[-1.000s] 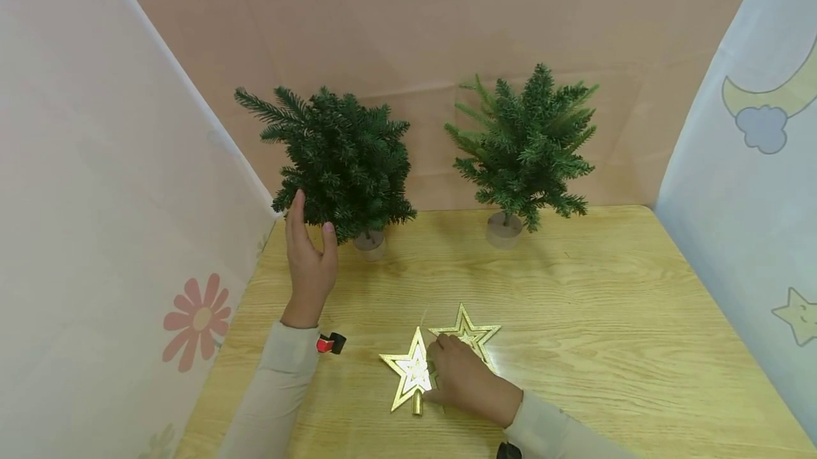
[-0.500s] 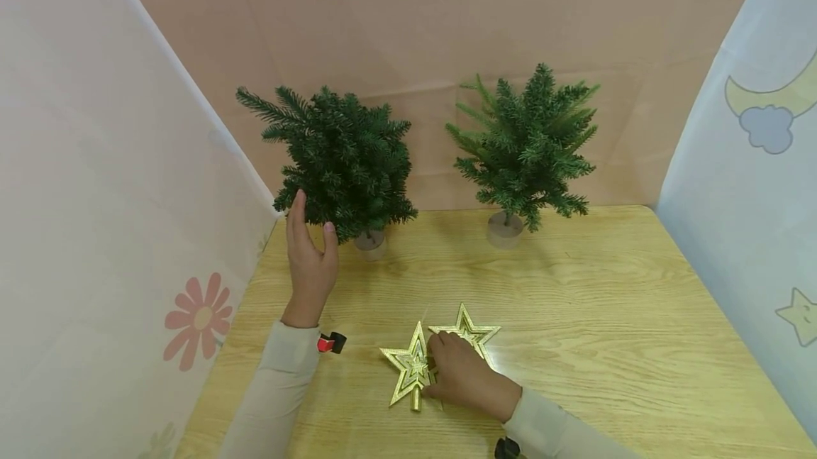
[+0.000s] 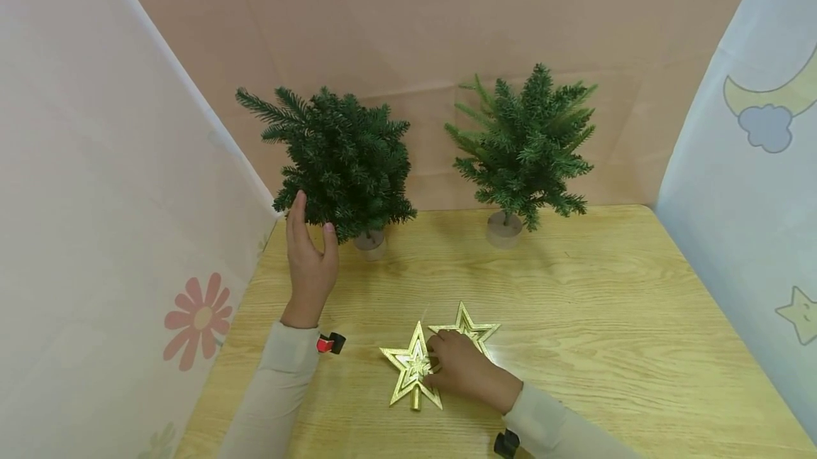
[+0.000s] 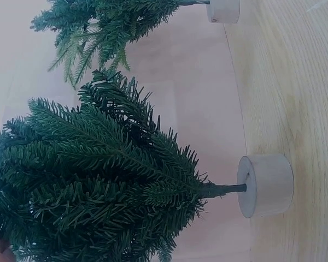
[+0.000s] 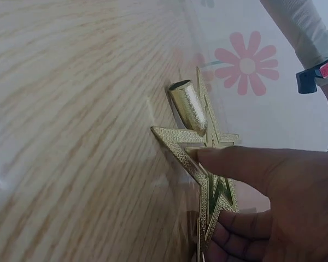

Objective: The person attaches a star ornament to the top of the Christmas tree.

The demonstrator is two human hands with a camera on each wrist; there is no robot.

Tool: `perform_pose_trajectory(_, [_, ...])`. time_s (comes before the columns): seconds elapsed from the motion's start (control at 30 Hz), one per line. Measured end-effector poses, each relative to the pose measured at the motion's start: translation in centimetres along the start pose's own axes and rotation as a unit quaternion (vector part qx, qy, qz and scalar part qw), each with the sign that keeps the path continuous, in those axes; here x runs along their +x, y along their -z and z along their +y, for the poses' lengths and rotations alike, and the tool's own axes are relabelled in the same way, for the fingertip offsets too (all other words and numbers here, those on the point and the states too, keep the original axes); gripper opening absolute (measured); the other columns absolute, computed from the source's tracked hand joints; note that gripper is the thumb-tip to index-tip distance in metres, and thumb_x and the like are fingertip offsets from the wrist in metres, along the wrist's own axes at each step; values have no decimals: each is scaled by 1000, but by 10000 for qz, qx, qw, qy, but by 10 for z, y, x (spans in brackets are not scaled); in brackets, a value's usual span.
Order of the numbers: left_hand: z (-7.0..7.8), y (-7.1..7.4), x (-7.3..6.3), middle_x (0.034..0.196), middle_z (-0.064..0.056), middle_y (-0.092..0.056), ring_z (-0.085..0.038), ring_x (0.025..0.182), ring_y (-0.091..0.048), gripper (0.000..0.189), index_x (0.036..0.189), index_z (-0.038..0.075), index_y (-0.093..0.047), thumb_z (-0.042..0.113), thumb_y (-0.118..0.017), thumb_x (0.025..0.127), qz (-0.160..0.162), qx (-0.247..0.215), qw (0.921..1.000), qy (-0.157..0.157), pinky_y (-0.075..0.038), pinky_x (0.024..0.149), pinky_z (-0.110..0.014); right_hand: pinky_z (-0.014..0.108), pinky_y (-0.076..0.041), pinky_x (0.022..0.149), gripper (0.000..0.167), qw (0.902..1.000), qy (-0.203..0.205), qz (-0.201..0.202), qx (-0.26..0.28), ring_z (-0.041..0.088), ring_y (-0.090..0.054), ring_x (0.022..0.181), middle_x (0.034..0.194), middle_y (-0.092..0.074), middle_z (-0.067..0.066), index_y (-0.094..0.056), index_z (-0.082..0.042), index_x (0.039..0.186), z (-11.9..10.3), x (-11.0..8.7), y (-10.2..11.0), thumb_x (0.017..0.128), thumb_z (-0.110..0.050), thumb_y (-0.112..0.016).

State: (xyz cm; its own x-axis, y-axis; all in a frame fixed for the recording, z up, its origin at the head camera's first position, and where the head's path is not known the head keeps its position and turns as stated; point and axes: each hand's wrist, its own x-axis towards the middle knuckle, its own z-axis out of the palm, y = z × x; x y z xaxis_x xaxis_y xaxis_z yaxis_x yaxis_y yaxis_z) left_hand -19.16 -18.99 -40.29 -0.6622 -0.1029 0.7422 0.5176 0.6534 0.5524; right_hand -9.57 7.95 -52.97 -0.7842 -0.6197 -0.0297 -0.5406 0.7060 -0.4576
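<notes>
In the head view my right hand [image 3: 464, 368] pinches the right side of a gold star tree topper [image 3: 416, 365] low over the table. The right wrist view shows the thumb [image 5: 229, 164] on the star's openwork face and curled fingers behind its edge, with the hollow socket [image 5: 188, 106] at its base. A second gold star [image 3: 486, 331] lies just beyond, partly covered by this hand. My left hand [image 3: 311, 267] is raised with fingers straight and thumb apart, beside the lower branches of the left small Christmas tree [image 3: 347, 161]. Nothing is in its grasp.
Another small Christmas tree [image 3: 530, 147] stands at the back right on a round wooden base [image 3: 504, 232]. The left tree has a similar base [image 4: 270, 185]. Behind the wooden table [image 3: 574, 345] hangs a pinkish cloth, with patterned cloths on both sides.
The held star has tilted slightly, losing its bright glare, and its lower right point now shows. My right thumb has moved up a little along the star. The left hand stays still.
</notes>
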Motion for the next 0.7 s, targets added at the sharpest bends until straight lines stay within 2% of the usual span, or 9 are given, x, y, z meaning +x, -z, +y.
perform_pose_trajectory(0.2, [-2, 1, -1, 158, -10, -24, -22, 145, -21, 65, 155, 8, -23, 5, -54, 98, -21, 36, 10000, 21, -27, 114, -51, 32, -49, 71, 28, 9996, 188, 215, -39, 10, -53, 78, 87, -59, -3, -65, -6, 98, 2, 3, 0, 86, -28, -76])
perform_pose_trajectory(0.33, [-3, 1, -1, 158, -9, -23, -22, 145, -21, 64, 155, 8, -23, 8, -53, 99, -64, 74, 9999, 44, -28, 113, -51, 35, -50, 72, 20, 9995, 192, 247, 28, 10, -55, 78, 86, -62, -2, -68, -6, 96, 5, 6, -1, 88, -23, -73])
perform_pose_trajectory(0.47, [-1, 1, -1, 158, -9, -23, -21, 144, -21, 64, 155, 7, -23, 6, -54, 98, -65, 87, 9999, 12, -28, 113, -51, 39, -52, 77, 13, 9993, 83, 236, 277, 11, -59, 81, 87, -65, -4, -70, -8, 95, 8, 10, -1, 90, -20, -70])
perform_pose_trajectory(0.7, [0, 2, -1, 158, -9, -24, -22, 144, -22, 66, 154, 6, -24, 1, -55, 96, -37, 129, 9999, -18, -28, 113, -51, 28, -51, 71, 7, 9963, 126, 107, 847, 2, -55, 76, 85, -61, -11, -69, -12, 95, 12, 13, 2, 93, -18, -67])
